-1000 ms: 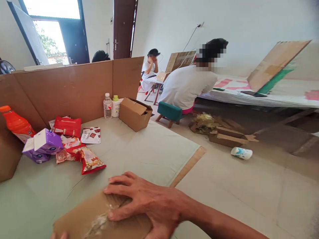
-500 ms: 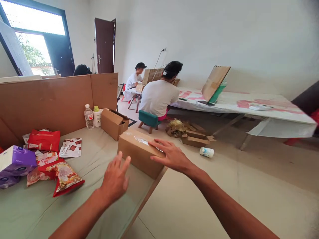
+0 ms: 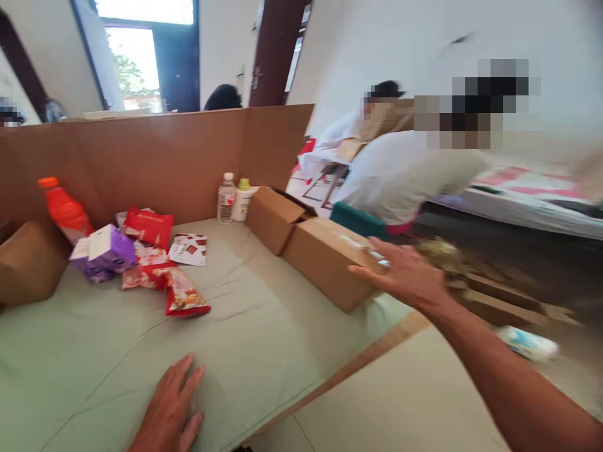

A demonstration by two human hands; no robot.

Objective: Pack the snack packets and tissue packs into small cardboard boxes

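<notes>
My right hand (image 3: 407,273) lies with outstretched fingers on the near end of a taped cardboard box (image 3: 325,267), which rests along the right edge of the table (image 3: 245,351). Low over the table at the front is my left hand (image 3: 172,402), fingers apart and nothing in it; whether it touches the cloth I cannot tell. Against the far end of the taped box stands another cardboard box (image 3: 273,220) with raised flaps. Left of the hands lie a snack bag with red edges (image 3: 183,292), a white pouch (image 3: 188,249), a red packet (image 3: 149,226) and purple tissue packs (image 3: 110,248).
An orange bottle (image 3: 66,210) and a brown carton (image 3: 31,263) stand at the left. A clear water bottle (image 3: 226,199) and a white bottle (image 3: 242,204) are near the cardboard screen (image 3: 188,144). A person in white (image 3: 405,176) sits beyond the table's right edge.
The view has swung left. The taped box now sits against the other box. My left hand has moved away from it, toward the front, while my right hand stays on it.
</notes>
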